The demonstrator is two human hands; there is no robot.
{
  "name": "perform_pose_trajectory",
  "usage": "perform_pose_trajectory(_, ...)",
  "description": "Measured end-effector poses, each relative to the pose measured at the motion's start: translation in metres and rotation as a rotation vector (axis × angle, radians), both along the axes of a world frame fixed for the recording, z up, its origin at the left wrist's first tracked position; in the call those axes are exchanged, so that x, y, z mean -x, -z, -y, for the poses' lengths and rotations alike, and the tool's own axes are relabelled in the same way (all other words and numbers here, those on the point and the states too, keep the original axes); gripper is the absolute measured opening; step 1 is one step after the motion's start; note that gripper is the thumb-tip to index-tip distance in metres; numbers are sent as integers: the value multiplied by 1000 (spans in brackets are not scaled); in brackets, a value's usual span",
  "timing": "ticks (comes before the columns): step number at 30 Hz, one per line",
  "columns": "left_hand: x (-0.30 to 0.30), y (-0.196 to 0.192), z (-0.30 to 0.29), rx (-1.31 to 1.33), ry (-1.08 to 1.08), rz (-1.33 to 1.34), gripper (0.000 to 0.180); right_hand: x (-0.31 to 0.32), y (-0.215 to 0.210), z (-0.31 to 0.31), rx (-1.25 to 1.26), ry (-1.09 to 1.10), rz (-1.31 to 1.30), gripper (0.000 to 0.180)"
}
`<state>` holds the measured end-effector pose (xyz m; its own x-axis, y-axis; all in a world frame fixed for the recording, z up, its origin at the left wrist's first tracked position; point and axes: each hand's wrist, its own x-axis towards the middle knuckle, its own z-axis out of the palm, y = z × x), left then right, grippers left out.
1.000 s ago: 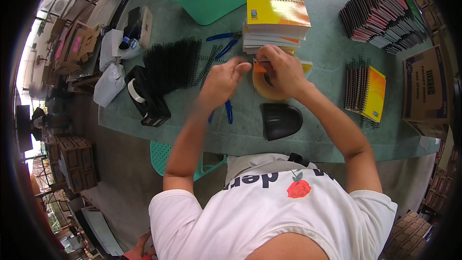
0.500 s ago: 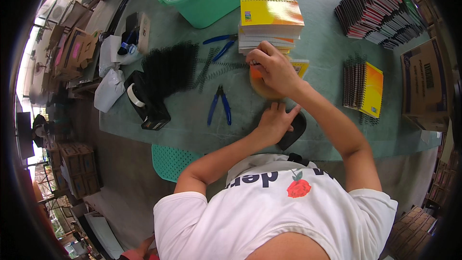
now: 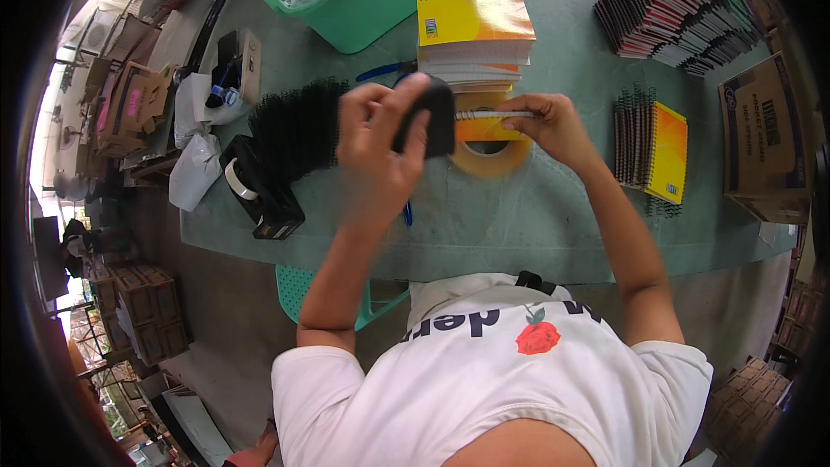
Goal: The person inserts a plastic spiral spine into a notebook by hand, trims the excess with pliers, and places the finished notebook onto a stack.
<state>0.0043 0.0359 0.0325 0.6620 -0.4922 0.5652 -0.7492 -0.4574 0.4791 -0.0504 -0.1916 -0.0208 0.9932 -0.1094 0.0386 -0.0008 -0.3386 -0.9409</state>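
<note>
Above centre, the left hand [image 3: 380, 140], gripping a black block [image 3: 439, 121], could bump askew the notebook [image 3: 482, 129] the right hand [image 3: 553, 128] end-pinches.

Left hand [image 3: 379, 140] blurred, lower pliers [image 3: 407, 214] mostly hidden, green bin [image 3: 367, 13] cut off above

White shirt [image 3: 493, 372]: dark lettering [image 3: 462, 322], large, upside down, partly folded out of sight
Right-hand carton [image 3: 765, 143]: dark printed lines [image 3: 765, 132], turned sideways
Top yellow notebook [image 3: 480, 19]: multicoloured label [image 3: 431, 28], too small to read
Yellow notebook at right [image 3: 667, 154]: corner label [image 3: 671, 191], unreadable
Left-hand carton [image 3: 130, 102]: pink marking [image 3: 136, 112], illegible
</note>
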Motion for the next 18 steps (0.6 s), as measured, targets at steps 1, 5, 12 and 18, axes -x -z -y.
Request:
perform_pose_trajectory(1, -2, -1, 3, -24, -18, 32, 44, 0, 0, 0, -20, 0, -4, 21)
perform_pose_trajectory(5, 11, 34, 9, -132, 172, -103, 35, 2, -5, -4, -45, -26, -48, 21)
perform_pose_trajectory(12, 5, 25, 17, -166, 127, -144, 33, 4, 3, 2, -296, -45, -27, 23)
perform_pose_trajectory(18, -12, 2, 32, 340, -58, -54, 30, 17, 41, 14, -495, -88, 10, 28)
